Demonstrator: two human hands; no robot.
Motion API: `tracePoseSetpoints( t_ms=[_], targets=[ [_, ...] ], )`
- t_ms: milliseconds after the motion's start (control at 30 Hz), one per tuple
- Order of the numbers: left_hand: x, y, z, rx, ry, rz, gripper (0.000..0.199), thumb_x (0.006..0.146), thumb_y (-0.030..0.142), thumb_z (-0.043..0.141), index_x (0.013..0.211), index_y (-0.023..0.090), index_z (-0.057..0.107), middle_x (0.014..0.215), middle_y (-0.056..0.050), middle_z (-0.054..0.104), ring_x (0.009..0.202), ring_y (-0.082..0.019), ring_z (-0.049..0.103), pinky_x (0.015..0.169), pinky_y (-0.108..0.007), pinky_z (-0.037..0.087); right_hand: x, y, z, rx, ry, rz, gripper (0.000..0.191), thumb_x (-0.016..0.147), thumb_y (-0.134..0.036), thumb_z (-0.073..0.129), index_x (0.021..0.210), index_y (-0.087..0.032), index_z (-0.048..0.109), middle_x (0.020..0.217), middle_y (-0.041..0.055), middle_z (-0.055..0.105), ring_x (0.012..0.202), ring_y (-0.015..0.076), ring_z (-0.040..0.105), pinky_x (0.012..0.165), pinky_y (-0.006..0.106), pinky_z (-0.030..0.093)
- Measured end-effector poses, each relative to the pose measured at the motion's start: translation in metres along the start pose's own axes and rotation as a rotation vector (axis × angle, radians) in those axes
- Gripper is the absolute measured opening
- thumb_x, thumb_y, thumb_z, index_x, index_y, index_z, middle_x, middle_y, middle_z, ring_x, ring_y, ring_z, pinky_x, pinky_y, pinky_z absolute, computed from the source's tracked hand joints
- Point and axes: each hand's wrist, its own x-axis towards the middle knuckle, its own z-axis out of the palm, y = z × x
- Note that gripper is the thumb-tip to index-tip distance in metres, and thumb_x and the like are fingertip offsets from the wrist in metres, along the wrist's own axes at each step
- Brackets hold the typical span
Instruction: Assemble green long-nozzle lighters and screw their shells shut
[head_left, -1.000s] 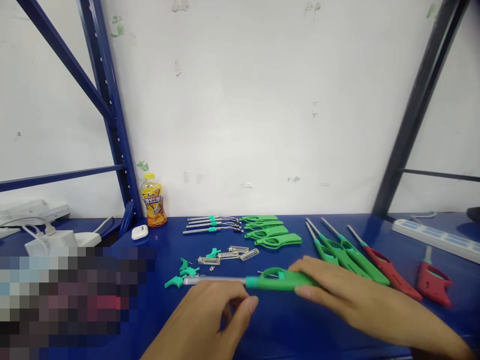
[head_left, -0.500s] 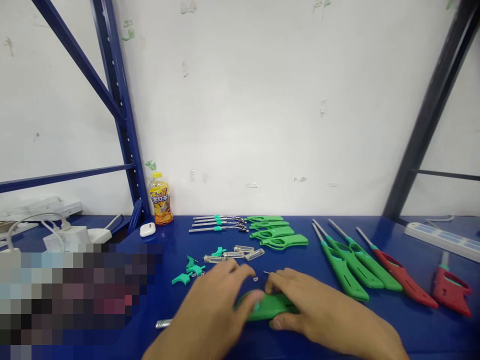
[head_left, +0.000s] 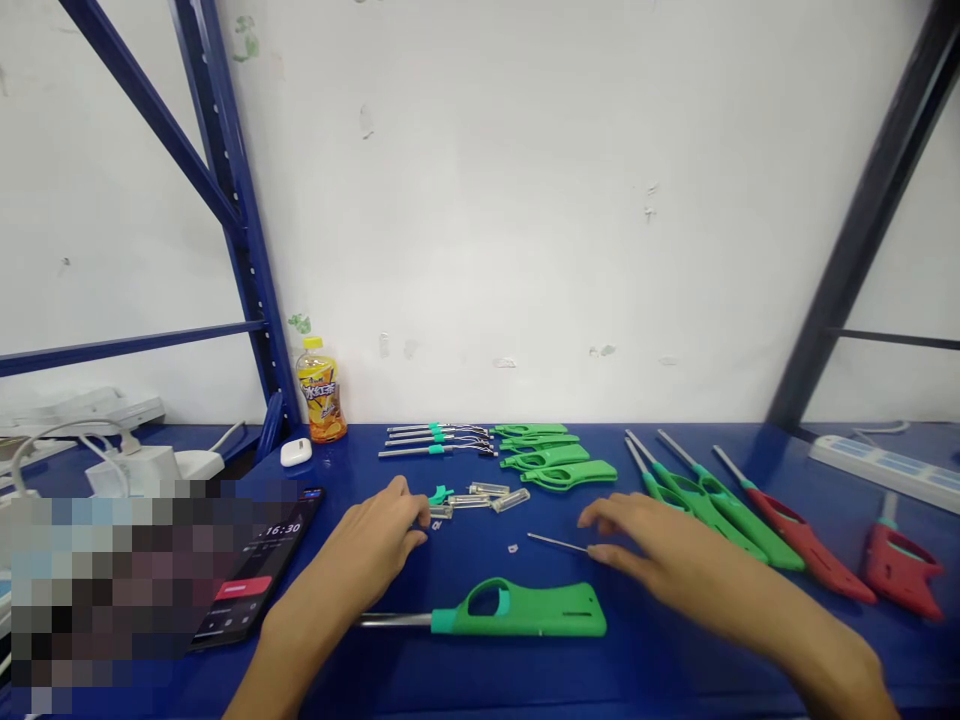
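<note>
A green lighter (head_left: 532, 612) with a metal tube lies flat near the table's front edge, untouched by either hand. Beyond it on the left, my left hand (head_left: 381, 535) hovers by the small teal parts and clear tanks (head_left: 470, 501), its fingers curled; whatever they hold, if anything, is hidden. My right hand (head_left: 637, 540) has its thumb and fingers apart beside the end of a thin metal rod (head_left: 556, 543) lying on the table. A tiny clear piece (head_left: 513, 548) rests left of the rod.
Metal tubes with wires (head_left: 420, 451) and green half shells (head_left: 566, 472) lie at the back. Green and red lighters (head_left: 806, 540) are on the right. A drink bottle (head_left: 321, 392), a white earbud case (head_left: 296, 453) and a phone (head_left: 262, 560) stand or lie left.
Both hands have let go of the green lighter, which now lies uncovered. My left hand moved up and left, my right hand up and right toward the rod.
</note>
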Motion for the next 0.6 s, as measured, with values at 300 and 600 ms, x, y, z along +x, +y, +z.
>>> tracePoseSetpoints(
  t_ms=[300,600],
  targets=[
    [0.006,0.007,0.007,0.111,-0.041,-0.017,0.027,0.099,0.010,0.040,0.092,0.020,0.064,0.101,-0.010,0.063,0.085,-0.026,0.068,0.067,-0.032,0.040,-0.001,0.046,-0.005,-0.104,-0.030,0.162,0.018,0.093,-0.038,0.063,0.103,-0.025,0.072,0.102,0.0071,0.073,0.097,0.0287,0.068,0.086,0.042,0.051],
    [-0.002,0.021,-0.005,-0.013,-0.005,0.110,0.024,0.107,0.017,0.035,0.100,0.022,0.057,0.100,-0.006,0.069,0.088,-0.023,0.067,0.073,-0.032,0.041,0.005,0.031,-0.006,-0.126,-0.010,0.106,0.014,0.101,-0.031,0.053,0.095,-0.025,0.065,0.090,0.0033,0.074,0.083,0.0255,0.068,0.073,0.036,0.044]
  ],
)
